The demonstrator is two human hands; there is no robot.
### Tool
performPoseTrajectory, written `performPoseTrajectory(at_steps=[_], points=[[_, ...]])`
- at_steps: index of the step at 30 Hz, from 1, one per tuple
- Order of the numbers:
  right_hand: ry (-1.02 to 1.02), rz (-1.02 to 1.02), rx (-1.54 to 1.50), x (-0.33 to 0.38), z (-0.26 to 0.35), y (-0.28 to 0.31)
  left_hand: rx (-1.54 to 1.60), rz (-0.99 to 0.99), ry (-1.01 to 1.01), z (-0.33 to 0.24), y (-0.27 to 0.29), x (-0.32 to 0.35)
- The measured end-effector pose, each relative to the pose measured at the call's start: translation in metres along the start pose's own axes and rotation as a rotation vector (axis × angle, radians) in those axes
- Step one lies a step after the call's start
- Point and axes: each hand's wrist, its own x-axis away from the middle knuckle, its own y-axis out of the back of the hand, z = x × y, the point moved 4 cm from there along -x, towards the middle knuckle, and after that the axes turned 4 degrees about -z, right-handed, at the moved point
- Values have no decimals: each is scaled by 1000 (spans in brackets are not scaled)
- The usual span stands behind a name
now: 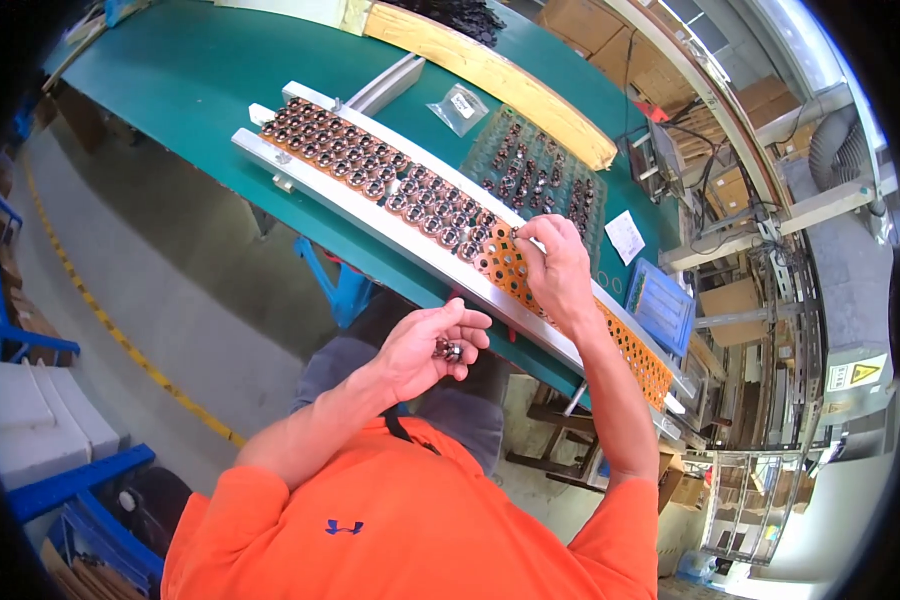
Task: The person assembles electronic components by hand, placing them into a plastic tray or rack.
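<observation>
blue tray (667, 287), clear bag (458, 108) beyond orange board (501, 262)

The board (630, 346) is orange, the table (185, 75) green.

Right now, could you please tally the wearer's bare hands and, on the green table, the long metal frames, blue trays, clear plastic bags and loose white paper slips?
Left hand and right hand: 2
Long metal frame: 1
Blue tray: 1
Clear plastic bag: 1
Loose white paper slip: 1
Total: 6
</observation>
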Motion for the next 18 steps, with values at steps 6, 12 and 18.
performPoseTrajectory(at_steps=[6, 12, 18], points=[[64, 34, 90, -5, 0, -11, 5, -38, -10, -4, 5, 1], [99, 45, 144, -5, 1, -13, 14, -48, -12, -4, 7, 1], [131, 45, 143, -7, 4, -14, 18, -44, -19, -4, 10, 1]])
